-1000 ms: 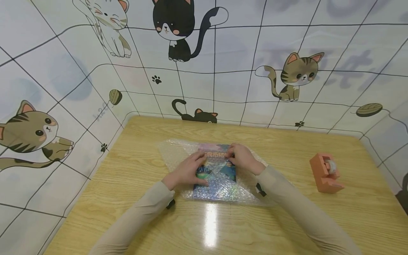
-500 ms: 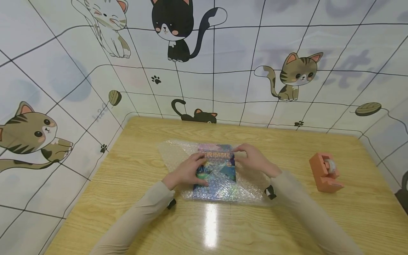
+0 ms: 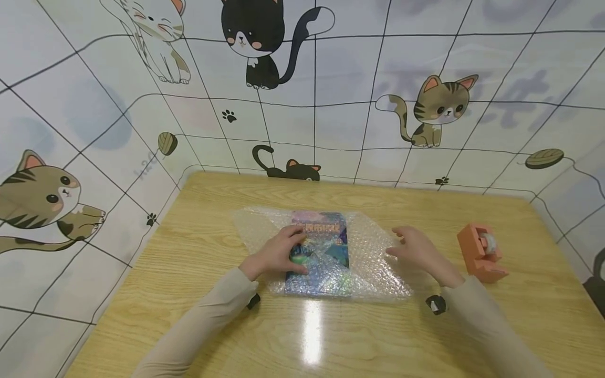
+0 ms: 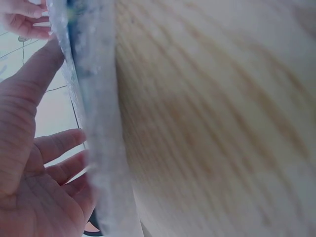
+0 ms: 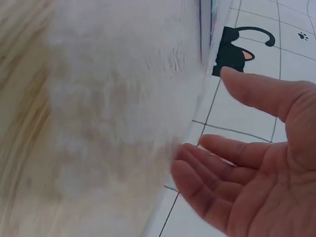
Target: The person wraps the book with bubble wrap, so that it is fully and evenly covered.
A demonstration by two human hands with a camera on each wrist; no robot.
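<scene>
A book with a colourful, mostly blue cover lies on a sheet of bubble wrap, near the middle of the table in the head view. Some of the wrap is folded over the book's lower part. My left hand rests on the book's left side, thumb and fingers spread and pressing the wrap. Just beyond the wrap's right edge, my right hand hovers with loosely bent fingers and holds nothing. In the right wrist view, thumb and fingers stand apart beside the blurred bubble wrap.
An orange tape dispenser with a roll of clear tape stands on the right of the wooden table. Behind and to the left hangs a white cloth with a grid and cartoon cats.
My right hand has let go at the book's upper right and moved right, past the wrap's edge. The left hand has stayed in place on the book.
</scene>
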